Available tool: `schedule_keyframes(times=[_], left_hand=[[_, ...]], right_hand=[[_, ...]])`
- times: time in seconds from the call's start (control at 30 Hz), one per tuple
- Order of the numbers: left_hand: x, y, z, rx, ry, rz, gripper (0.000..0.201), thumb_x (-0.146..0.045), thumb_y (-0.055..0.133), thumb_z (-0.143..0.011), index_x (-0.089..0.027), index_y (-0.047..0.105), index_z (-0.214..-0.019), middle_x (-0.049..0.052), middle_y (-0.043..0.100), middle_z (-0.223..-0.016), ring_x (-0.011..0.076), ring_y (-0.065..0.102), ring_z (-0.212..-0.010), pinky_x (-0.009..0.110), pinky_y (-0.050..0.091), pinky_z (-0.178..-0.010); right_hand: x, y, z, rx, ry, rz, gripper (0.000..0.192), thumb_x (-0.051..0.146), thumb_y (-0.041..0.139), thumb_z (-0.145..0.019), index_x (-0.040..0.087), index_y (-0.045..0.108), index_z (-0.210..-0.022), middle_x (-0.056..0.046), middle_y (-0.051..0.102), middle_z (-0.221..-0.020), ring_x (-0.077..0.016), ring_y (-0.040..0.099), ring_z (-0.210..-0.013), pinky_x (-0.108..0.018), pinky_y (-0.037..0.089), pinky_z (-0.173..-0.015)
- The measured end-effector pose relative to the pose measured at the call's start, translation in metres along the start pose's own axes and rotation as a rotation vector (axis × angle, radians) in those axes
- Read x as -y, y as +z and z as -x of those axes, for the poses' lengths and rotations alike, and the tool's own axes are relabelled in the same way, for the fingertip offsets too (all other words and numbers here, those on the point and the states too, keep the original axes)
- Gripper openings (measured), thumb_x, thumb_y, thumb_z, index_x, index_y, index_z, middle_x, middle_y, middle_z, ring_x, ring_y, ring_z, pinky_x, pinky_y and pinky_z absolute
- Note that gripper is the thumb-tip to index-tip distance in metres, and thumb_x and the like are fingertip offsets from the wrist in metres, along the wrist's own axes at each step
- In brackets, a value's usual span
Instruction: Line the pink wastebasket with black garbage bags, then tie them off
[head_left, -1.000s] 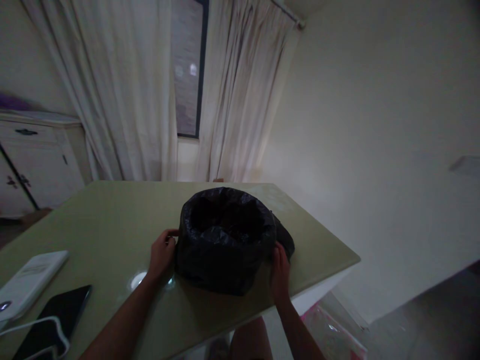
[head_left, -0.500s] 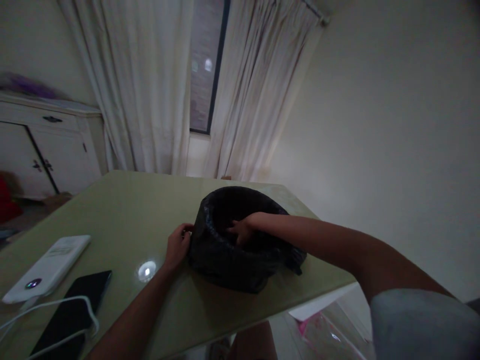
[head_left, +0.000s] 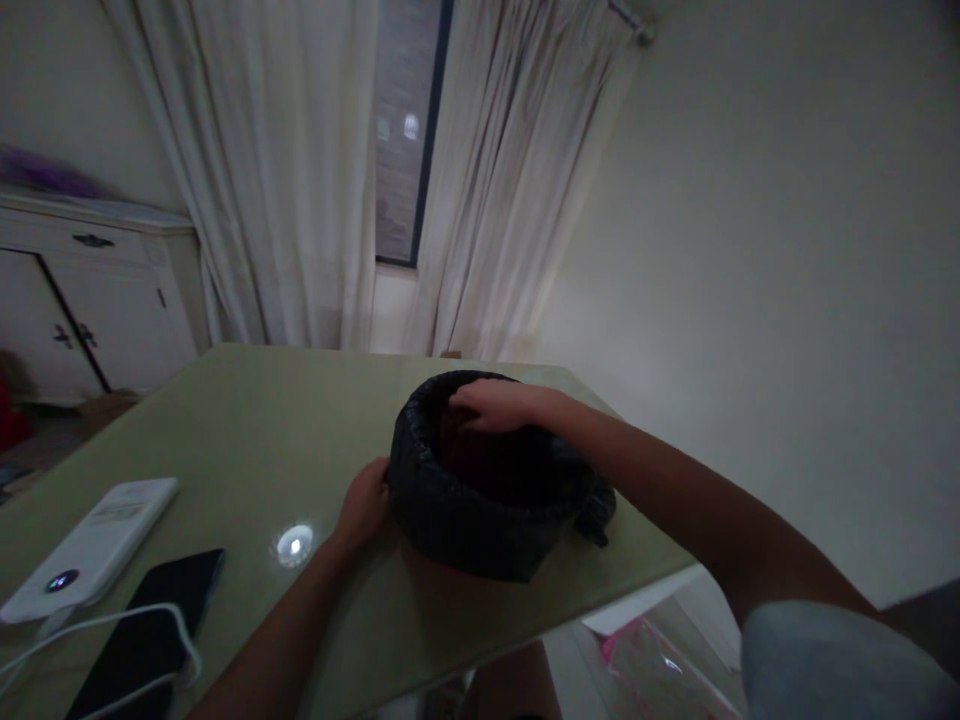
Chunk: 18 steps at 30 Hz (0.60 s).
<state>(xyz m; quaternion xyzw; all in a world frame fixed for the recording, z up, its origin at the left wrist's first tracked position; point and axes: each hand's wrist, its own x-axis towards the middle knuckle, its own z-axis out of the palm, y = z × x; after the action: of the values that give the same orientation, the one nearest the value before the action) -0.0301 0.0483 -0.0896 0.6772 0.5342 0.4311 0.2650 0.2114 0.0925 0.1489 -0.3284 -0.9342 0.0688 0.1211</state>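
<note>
A round trash bin lined with a black trash bag [head_left: 472, 535] stands upright near the table's front edge. The bag folds over the rim, and a loose bunched end hangs at the right side. Dark reddish tones show inside the opening. My left hand [head_left: 367, 503] grips the bin's left side; its fingertips are hidden behind the bag. Inside the opening, close to the far left rim, my right hand [head_left: 495, 403] has its fingers curled down and closed on the bag's inner side. The fingertips are partly lost in shadow.
On the pale green table [head_left: 300, 420], a white power bank [head_left: 97, 540] lies at left beside a dark phone [head_left: 150, 630], with a white cable [head_left: 127, 612] across it. Curtains [head_left: 292, 180] and a white cabinet [head_left: 127, 300] stand behind. Clear plastic [head_left: 667, 665] lies below the table.
My right hand has risen from deeper in the bin toward the far rim, its spread fingers now curled. The bin has shifted slightly right, and my left hand stays at its side.
</note>
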Motion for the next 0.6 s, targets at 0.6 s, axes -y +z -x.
schedule_keyframes(times=[0.6], left_hand=[[-0.008, -0.015, 0.008, -0.106, -0.042, 0.059, 0.042, -0.044, 0.062, -0.084, -0.022, 0.075, -0.117, 0.015, 0.084, -0.109, 0.0386, 0.078, -0.102, 0.05, 0.064, -0.091]], right_hand=[[-0.075, 0.187, 0.202, -0.817, 0.859, 0.096, 0.014, 0.024, 0.067, -0.087, 0.022, 0.078, -0.096, -0.018, 0.081, -0.102, -0.037, 0.075, -0.105, -0.05, 0.058, -0.099]])
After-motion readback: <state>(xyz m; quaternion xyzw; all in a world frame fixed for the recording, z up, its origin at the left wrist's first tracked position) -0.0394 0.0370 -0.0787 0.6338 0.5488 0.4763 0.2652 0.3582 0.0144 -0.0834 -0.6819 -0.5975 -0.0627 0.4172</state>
